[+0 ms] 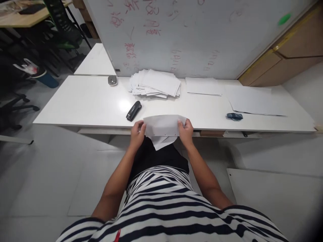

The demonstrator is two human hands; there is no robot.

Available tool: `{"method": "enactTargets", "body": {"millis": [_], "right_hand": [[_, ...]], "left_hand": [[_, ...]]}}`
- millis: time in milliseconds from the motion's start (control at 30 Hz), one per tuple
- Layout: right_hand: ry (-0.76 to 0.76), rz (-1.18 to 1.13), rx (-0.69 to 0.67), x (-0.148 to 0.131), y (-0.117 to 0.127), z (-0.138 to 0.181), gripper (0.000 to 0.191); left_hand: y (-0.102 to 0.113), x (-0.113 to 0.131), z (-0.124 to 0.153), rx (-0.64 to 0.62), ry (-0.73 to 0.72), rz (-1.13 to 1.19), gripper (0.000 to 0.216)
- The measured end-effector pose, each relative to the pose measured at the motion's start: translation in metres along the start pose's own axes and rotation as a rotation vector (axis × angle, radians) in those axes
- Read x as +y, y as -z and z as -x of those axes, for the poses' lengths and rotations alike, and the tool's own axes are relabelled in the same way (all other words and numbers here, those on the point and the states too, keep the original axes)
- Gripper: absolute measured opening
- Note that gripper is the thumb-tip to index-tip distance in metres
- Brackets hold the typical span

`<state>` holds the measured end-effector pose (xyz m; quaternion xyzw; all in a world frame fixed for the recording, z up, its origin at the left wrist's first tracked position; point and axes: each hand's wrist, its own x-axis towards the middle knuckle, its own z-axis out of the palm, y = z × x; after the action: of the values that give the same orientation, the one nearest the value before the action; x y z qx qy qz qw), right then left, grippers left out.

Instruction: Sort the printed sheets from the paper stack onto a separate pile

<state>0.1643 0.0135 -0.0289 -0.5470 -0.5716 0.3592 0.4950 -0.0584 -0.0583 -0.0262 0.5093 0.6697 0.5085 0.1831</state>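
Observation:
Sheets of white paper (163, 125) are held between my two hands at the front edge of the white table. My left hand (138, 133) pinches their left side, thumb on top. On the right side my right hand (186, 131) grips them the same way. The lower part of the sheets hangs down and folds below the hands. A black stapler (134, 111) lies on the table just beyond my left hand, touching neither hand. Behind the held sheets is a messy stack of paper (157, 83).
Flat paper piles (203, 86) and larger sheets (254, 100) lie to the right, near a small dark blue crumpled item (234, 116). A small grey-white device (112, 80) sits at the back left. A whiteboard (161, 43) stands behind the table (83, 104); cardboard boxes (300, 67) are at right.

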Motion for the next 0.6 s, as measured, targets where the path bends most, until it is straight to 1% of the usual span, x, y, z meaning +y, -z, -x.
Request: {"method": "enactTargets", "body": {"millis": [67,167,233,267,333,400,467,533,600], "right_hand": [[-0.027,0.053,0.122,0.006,0.006,0.007,0.035],[-0.084,0.031,0.334,0.015,0.018,0.013,0.038],[-0.121,-0.087,0.452,0.026,0.029,0.013,0.038],[-0.147,-0.166,0.495,0.033,0.035,0.012,0.038],[-0.240,-0.314,0.556,0.051,0.048,0.010,0.038],[-0.387,-0.413,0.565,0.068,0.060,0.010,0.036],[-0.546,-0.486,0.519,0.080,0.067,0.014,0.032],[-0.655,-0.587,0.405,0.085,0.070,0.021,0.029],[-0.706,-0.680,0.279,0.086,0.070,0.030,0.029]], "left_hand": [[0.004,-0.012,0.026,-0.037,0.024,-0.123,0.032],[-0.004,-0.030,0.055,-0.154,0.096,-0.263,0.031],[-0.015,-0.045,0.059,-0.233,0.188,-0.322,0.031],[-0.022,-0.054,0.056,-0.253,0.235,-0.346,0.036],[-0.035,-0.070,0.044,-0.242,0.285,-0.415,0.049],[-0.048,-0.082,0.027,-0.222,0.284,-0.524,0.055],[-0.059,-0.089,0.010,-0.269,0.304,-0.612,0.056],[-0.068,-0.091,-0.004,-0.363,0.351,-0.601,0.057],[-0.075,-0.091,-0.012,-0.423,0.381,-0.517,0.057]]}}
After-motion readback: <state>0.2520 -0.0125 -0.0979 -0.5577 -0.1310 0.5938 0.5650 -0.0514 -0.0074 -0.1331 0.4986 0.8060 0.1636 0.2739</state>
